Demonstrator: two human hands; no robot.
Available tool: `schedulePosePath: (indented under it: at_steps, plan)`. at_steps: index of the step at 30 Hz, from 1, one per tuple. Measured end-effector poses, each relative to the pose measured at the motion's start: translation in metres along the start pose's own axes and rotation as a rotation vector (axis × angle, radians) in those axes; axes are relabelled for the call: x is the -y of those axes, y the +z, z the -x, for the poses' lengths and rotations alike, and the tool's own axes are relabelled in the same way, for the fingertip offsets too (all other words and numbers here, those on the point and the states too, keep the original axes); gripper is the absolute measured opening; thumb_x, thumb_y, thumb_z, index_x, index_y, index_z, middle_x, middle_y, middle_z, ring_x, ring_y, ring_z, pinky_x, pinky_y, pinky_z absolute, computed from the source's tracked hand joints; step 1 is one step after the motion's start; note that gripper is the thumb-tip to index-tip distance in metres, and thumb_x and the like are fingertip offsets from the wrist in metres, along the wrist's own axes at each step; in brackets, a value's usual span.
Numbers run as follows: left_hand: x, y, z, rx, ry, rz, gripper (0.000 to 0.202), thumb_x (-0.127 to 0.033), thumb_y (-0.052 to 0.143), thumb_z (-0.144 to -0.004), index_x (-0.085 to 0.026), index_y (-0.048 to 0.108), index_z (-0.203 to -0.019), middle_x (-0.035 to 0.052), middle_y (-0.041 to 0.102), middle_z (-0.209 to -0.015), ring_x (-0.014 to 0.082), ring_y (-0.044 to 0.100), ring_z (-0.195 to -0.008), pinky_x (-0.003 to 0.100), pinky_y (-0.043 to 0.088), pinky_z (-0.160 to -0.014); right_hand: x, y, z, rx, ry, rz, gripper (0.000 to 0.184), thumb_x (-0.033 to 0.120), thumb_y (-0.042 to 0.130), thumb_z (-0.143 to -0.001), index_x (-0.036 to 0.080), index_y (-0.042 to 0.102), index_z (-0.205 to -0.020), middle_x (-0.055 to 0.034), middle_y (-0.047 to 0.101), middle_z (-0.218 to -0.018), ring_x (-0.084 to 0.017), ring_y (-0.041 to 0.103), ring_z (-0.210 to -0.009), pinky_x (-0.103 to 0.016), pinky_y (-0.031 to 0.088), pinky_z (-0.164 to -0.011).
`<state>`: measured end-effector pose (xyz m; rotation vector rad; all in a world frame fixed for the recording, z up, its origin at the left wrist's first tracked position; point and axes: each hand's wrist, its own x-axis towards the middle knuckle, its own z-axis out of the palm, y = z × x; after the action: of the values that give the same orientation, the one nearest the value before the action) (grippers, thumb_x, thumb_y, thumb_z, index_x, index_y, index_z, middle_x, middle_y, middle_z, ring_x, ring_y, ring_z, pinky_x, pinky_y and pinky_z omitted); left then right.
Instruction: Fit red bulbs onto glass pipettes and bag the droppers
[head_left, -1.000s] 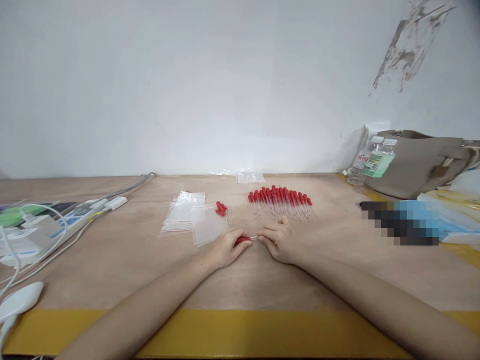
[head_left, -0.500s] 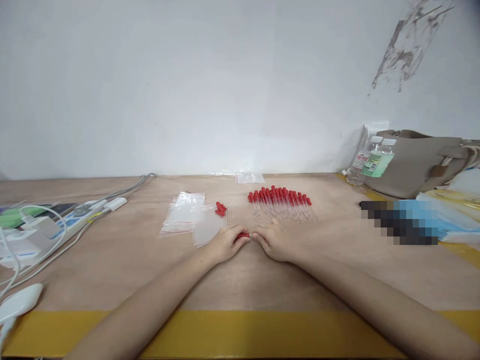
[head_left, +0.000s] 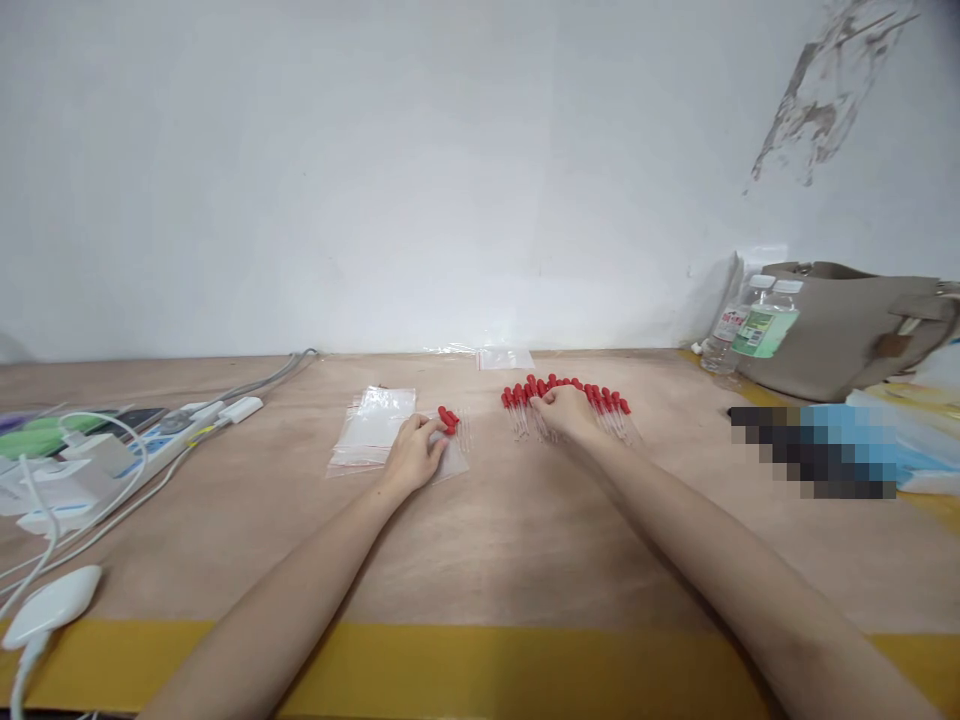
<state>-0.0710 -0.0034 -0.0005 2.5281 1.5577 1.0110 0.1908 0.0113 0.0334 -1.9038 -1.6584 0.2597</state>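
Observation:
My left hand [head_left: 411, 455] lies on a clear zip bag [head_left: 456, 462], its fingertips pinched on a red-bulb glass dropper [head_left: 448, 420] at a small group of such droppers. My right hand [head_left: 564, 412] rests with bent fingers on a long row of red-bulb droppers [head_left: 607, 402] further back, thumb and forefinger closed on one near the row's left part. A stack of clear zip bags [head_left: 371, 428] lies just left of my left hand.
The wooden table [head_left: 495, 540] has a yellow front edge [head_left: 480, 670]. A power strip with cables [head_left: 150, 440] and a white device [head_left: 52, 605] lie at the left. Two plastic bottles [head_left: 757, 325], a beige handbag [head_left: 847, 325] and blue packets are at the right. Another clear bag [head_left: 504, 357] lies by the wall.
Both hands held one dropper between them near the table's middle. Now they have parted: the left went back-left to the small group, the right reached back to the long row.

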Motion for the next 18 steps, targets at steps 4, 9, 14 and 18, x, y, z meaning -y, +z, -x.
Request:
schedulePosePath:
  at_steps: [4, 9, 14, 18]
  plan:
    - [0.002, 0.001, 0.001, 0.039, -0.010, -0.001, 0.023, -0.022, 0.047, -0.077, -0.023, 0.057, -0.098, 0.0043, 0.047, -0.091, 0.0196, 0.050, -0.088, 0.034, 0.040, -0.083, 0.006, 0.017, -0.012, -0.041, 0.077, 0.057, 0.032, 0.044, 0.047, -0.073, 0.018, 0.064, -0.070, -0.0095, 0.064, -0.081, -0.024, 0.058, -0.080, -0.031, 0.041, -0.062]
    - [0.003, 0.002, 0.000, 0.012, -0.013, -0.002, 0.026, -0.020, 0.048, -0.076, -0.023, 0.053, -0.101, 0.0044, 0.047, -0.095, 0.0201, 0.050, -0.092, 0.035, 0.040, -0.085, 0.012, 0.022, -0.009, -0.075, 0.096, 0.108, 0.036, 0.048, 0.046, -0.074, 0.017, 0.062, -0.084, -0.0100, 0.063, -0.086, -0.024, 0.057, -0.085, -0.034, 0.040, -0.067]
    - [0.007, 0.007, -0.005, -0.028, 0.029, -0.021, 0.039, -0.018, 0.049, -0.075, -0.020, 0.046, -0.114, 0.0078, 0.046, -0.106, 0.0226, 0.044, -0.104, 0.037, 0.036, -0.092, 0.035, 0.033, 0.009, 0.032, -0.096, 0.114, 0.030, 0.045, 0.043, -0.077, 0.022, 0.061, -0.083, -0.0068, 0.063, -0.090, -0.023, 0.056, -0.089, -0.033, 0.040, -0.071]
    - [0.009, 0.009, -0.008, 0.082, 0.083, -0.014, 0.045, -0.016, 0.042, -0.078, -0.020, 0.041, -0.122, 0.0086, 0.040, -0.122, 0.0225, 0.037, -0.116, 0.038, 0.031, -0.098, 0.061, 0.053, 0.020, 0.148, -0.123, 0.099, 0.033, 0.050, 0.051, -0.070, 0.020, 0.064, -0.078, -0.0094, 0.064, -0.089, -0.024, 0.057, -0.088, -0.032, 0.042, -0.067]
